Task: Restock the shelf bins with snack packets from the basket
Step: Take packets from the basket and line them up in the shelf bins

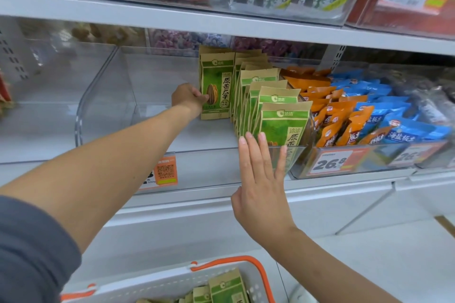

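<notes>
Left hand (pixel 189 98), frame centre: grips one green packet (pixel 216 91) by its left edge, thumb on the front. Packet upright, at the back of the clear bin (pixel 81 115), just left of the row (pixel 270 110) of matching packets that runs along the bin's right side.

Right hand (pixel 261 179), centre-right: flat, fingers straight and spread, holding nothing. Fingertips at the bin's front wall before the row's front packet; contact not certain.

Basket (pixel 172 278), bottom centre: white, orange handle, more green packets (pixel 229 288) inside.

Neighbouring bin, right: orange packs (pixel 327 115), blue packs (pixel 394 118), price tag (pixel 330 162).
</notes>
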